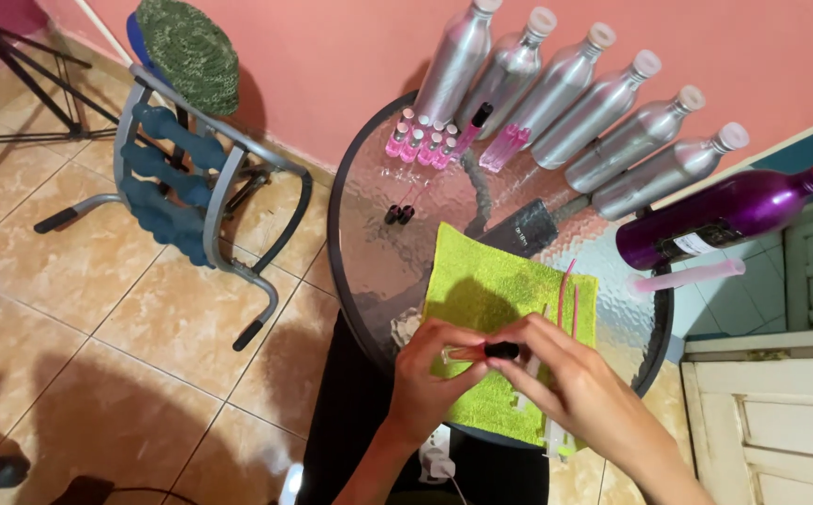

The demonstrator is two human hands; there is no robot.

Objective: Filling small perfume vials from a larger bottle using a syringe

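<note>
- Pink wall and tiled floor are seen behind a round glass surface (pixel 360 243) at frame centre.
- A small vial (pixel 470 353) is pinched by the left hand (pixel 430 379) low in the frame, over a green cloth (pixel 486 281).
- Its black cap (pixel 502 351) is gripped by the right hand (pixel 580 383).
- Silver bottles (pixel 566 93) are lined up top right.

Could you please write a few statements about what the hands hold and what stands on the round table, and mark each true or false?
1. Both hands hold a small vial with a black cap. True.
2. The hands work over a blue cloth. False: the cloth is yellow-green.
3. Six silver bottles lean against the pink wall. True.
4. The purple bottle stands upright. False: it lies tilted on its side.
</note>
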